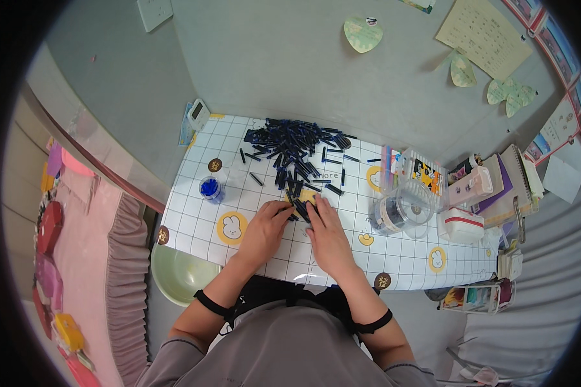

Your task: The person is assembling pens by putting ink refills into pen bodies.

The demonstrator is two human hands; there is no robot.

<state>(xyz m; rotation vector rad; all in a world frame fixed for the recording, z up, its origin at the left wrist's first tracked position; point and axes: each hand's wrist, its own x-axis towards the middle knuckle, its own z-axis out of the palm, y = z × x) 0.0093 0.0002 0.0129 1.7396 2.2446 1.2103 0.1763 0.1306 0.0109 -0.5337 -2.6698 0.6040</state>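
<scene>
Many small dark blue tubes, which look like ink cartridges (pixel 290 145), lie heaped at the back of the gridded table. A trail of them runs toward me. Near the front of it my left hand (pixel 266 229) has its fingers bent, thumb and fingertips closed around a cartridge (pixel 290 198). My right hand (pixel 330 237) rests beside it with fingers stretched forward, against a few cartridges (pixel 304 210) lying between the hands. The fingertips partly hide these tubes. Left of my hands stands a small clear jar (pixel 212 190) with bright blue pieces inside.
A clear round tub (pixel 387 215) holding dark pieces lies to the right, by a clear lid (pixel 414 200). Behind are stationery boxes (pixel 425 173), a white-and-red pouch (pixel 461 224) and notebooks (pixel 507 187). A white timer (pixel 199 115) leans at the back left; a green basin (pixel 177 274) sits below.
</scene>
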